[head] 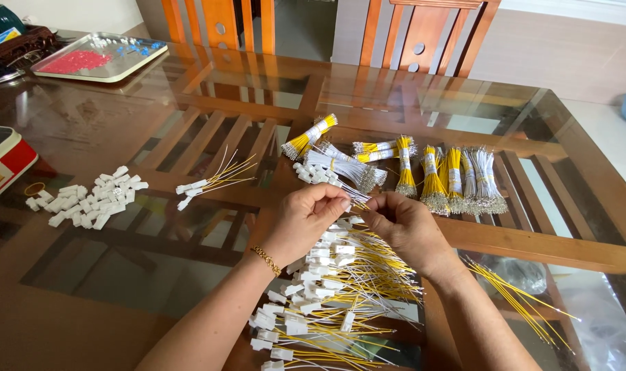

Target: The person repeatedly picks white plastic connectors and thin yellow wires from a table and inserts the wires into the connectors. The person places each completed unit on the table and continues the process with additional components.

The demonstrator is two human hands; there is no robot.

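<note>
A thin wire (360, 198) with a small white connector is held pinched between the two hands above the glass table (120, 124), its long axis running roughly level from one set of fingertips to the other. The left hand (306, 220), marked by a gold bracelet (266, 261), is closed on one end with thumb and forefinger pressed together; the right hand (405, 227) is closed on the other end in the same way, so that the fingertips of both almost meet and neither is clearly nearer. Directly below the hands a heap of finished yellow and white leads with white plugs (326, 302) is spread. Just beyond the fingertips a loose bundle of white wires (344, 168) is seen, and past it, banded bundles of yellow and white wires (450, 178) are laid in a row. To the right, loose yellow wires (519, 295) lie apart. Well to the left a pile of white connector housings (89, 203) is gathered, with a metal tray (100, 58) at the far corner.
</note>
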